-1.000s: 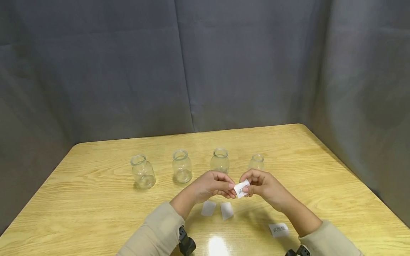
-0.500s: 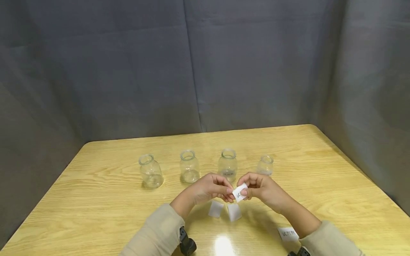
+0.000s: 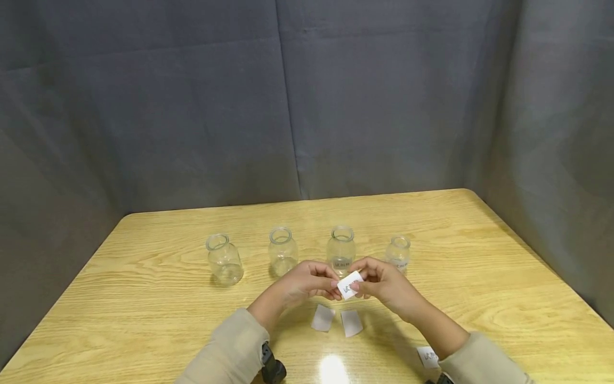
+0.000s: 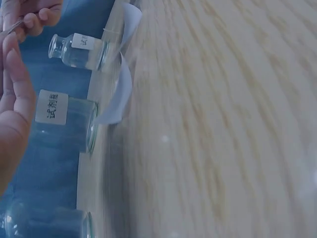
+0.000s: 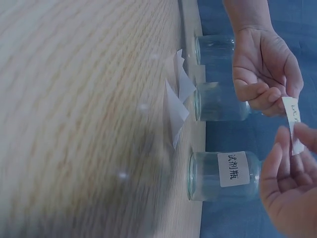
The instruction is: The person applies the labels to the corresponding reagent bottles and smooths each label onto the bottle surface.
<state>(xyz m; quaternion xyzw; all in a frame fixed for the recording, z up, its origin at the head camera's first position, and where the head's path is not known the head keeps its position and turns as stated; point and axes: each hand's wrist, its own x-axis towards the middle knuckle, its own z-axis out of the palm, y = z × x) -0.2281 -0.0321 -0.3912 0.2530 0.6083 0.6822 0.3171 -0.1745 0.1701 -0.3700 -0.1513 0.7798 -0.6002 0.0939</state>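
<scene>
Both hands meet over the table point(image 3: 144, 298), just in front of the jar row. Left hand point(image 3: 307, 282) and right hand point(image 3: 384, 282) share 1 small white label point(image 3: 349, 284) with dark print, held in the air between them, tilted. Left fingers point(image 5: 257, 91) curl in and pinch the label's left edge between thumb and fingertips; right fingers point(image 5: 285, 148) pinch its right edge the same way.

4 clear glass jars stand upright in a row behind the hands: far-left jar point(image 3: 223, 260), second jar point(image 3: 282, 252), third jar point(image 3: 341, 248), small fourth jar point(image 3: 398, 252). Third jar carries a white label on its front, touching the glass; the fourth also shows one in the left wrist view.

2 blank white paper pieces point(image 3: 337, 320) lie on the table just below the hands, side by side, edges curling up. 1 printed label point(image 3: 427, 356) lies on the table near the right sleeve point(image 3: 479, 362), partly hidden by it.
</scene>
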